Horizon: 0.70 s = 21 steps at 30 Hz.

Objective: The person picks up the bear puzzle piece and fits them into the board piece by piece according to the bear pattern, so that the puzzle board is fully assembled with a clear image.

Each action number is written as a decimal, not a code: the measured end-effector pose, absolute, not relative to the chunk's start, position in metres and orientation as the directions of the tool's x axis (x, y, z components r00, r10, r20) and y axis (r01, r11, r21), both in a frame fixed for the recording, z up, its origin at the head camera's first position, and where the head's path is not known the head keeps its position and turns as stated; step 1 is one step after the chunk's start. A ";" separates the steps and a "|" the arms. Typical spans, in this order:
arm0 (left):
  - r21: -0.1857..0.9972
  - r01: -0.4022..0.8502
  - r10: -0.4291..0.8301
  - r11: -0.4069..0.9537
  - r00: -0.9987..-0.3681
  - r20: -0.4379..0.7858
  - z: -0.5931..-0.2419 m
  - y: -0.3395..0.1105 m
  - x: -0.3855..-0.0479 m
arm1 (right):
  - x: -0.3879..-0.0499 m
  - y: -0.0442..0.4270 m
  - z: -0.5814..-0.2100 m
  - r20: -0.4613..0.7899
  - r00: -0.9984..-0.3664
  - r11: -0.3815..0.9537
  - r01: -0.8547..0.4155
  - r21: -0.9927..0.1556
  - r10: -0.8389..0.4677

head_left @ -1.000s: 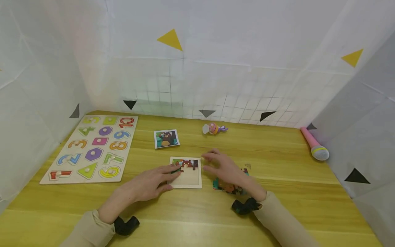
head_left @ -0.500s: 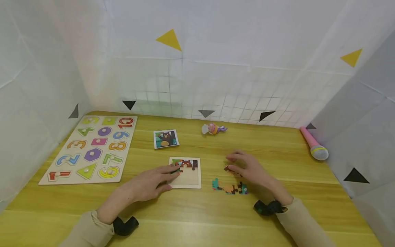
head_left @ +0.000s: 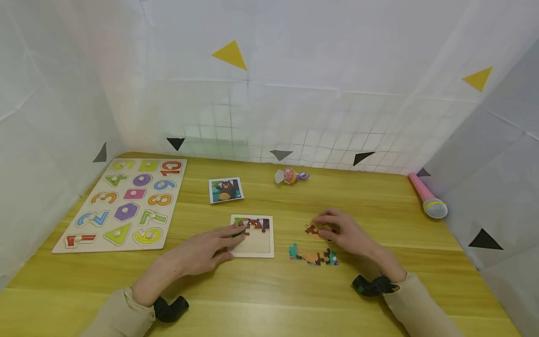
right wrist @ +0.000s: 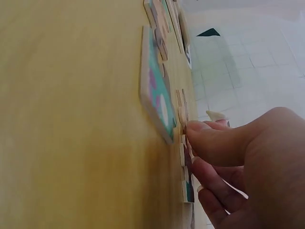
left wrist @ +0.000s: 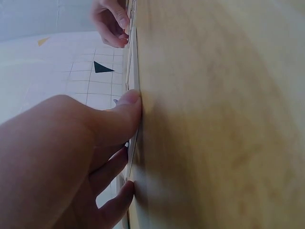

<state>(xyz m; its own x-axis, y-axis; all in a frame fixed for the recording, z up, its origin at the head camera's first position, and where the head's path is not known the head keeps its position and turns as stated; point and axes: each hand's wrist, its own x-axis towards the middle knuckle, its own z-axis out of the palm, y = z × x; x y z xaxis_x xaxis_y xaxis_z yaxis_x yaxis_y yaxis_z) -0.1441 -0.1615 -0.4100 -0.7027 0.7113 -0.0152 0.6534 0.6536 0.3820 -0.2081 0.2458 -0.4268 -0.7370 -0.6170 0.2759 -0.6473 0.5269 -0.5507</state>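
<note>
Head view: the bare left hand (head_left: pixel 198 252) lies loosely spread across the left side of a square, pale wooden puzzle tray (head_left: pixel 260 246), its thumb by the near left corner; the left wrist view shows this grip pressing the edge rather than closing round it. The bare right hand (head_left: pixel 347 235) bends over brown-and-orange jigsaw pieces (head_left: pixel 312 230) right of the tray; its thumb touches one, but I cannot tell whether that grip pinches it. Inside the tray, fitted pieces (head_left: pixel 254 223) along the far side show a bear's head; bare wood fills the near part. A row of teal-and-brown jigsaw pieces (head_left: pixel 313 258) lies nearer the person. The yellow, wood-grained bench (head_left: pixel 269 299) also carries a bear picture card (head_left: pixel 227 190), a cream number-and-shape board (head_left: pixel 100 241), a small pink-and-purple figurine (head_left: pixel 290 176) and a pink toy microphone (head_left: pixel 426 194). White sheeting (head_left: pixel 303 51) with yellow and black triangles surrounds it.
</note>
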 end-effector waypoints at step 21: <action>0.388 0.652 0.710 0.651 -0.704 -0.009 -0.408 -0.161 -0.143 | -0.204 0.244 -0.428 0.235 -0.741 0.534 -0.632 -0.562 -0.630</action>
